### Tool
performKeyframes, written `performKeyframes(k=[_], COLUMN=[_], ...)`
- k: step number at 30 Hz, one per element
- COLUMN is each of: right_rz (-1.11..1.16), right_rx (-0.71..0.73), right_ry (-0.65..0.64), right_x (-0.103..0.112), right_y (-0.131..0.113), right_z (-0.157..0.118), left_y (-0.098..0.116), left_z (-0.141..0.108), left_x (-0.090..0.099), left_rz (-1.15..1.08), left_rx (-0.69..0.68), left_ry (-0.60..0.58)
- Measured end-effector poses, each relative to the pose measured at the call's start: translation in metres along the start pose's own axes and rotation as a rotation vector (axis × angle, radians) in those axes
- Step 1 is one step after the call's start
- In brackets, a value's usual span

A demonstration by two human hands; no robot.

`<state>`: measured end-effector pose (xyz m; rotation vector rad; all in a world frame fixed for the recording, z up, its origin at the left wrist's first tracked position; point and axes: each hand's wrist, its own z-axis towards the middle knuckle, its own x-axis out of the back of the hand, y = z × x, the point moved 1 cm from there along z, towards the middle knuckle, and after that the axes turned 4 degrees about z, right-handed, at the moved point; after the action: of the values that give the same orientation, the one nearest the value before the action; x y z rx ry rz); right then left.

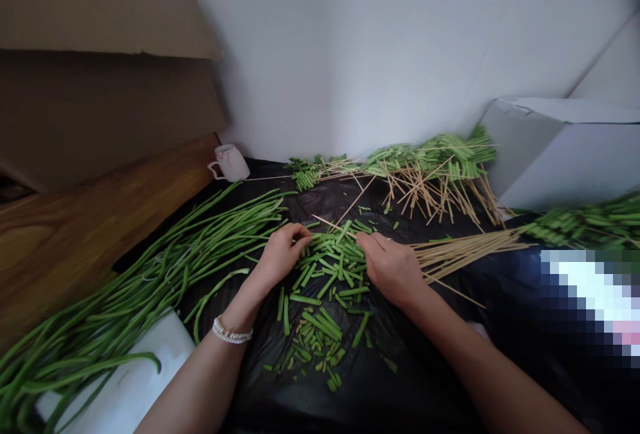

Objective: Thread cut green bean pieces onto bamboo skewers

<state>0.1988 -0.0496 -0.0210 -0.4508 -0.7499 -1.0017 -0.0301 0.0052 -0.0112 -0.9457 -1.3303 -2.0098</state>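
Noted beyond the left hand [285, 251], slightly to its left: white mug [233, 164] with pinkish-red marking, handle turned left. Farther left: large brown cardboard box [100, 7], wood-grained surface [175, 174] along its lower edge. Nearer, left of the same forearm: white flat object [150, 367], partly covered, type unclear. Beyond and right of the right hand [393, 264]: white box [565, 147]. Ahead of both: pale wall [320, 54]. Beneath both: black plastic sheet [280, 407], creased.

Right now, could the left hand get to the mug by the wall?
Probably yes, with a stretch: the low-lying ends of the long green beans and some black sheeting seem to lie between the left hand and the mug, but nothing tall blocks the way.
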Motion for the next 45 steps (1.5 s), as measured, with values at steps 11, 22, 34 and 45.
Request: performKeyframes(k=[11, 22, 34, 45], right_rz=[0.008, -0.033, -0.034, -0.055], right_rx=[0.01, 0.032, 0.018, 0.014], right_ry=[-0.063, -0.081, -0.113, -0.144], right_x=[0.001, -0.001, -0.001, -0.001], right_y=[-0.003, -0.005, -0.005, -0.004], right_z=[-0.001, -0.001, -0.001, -0.002], left_y=[0.006, 0.01, 0.011, 0.008], left_z=[0.001, 0.001, 0.002, 0.003], left_x=[-0.003, -0.002, -0.001, -0.001], left_rz=[-1.234, -1.325, -1.311, -1.283], left_rx=[0.485, 0.525, 0.543, 0.553], left_ry=[-0.041, -0.053, -0.016, 0.056])
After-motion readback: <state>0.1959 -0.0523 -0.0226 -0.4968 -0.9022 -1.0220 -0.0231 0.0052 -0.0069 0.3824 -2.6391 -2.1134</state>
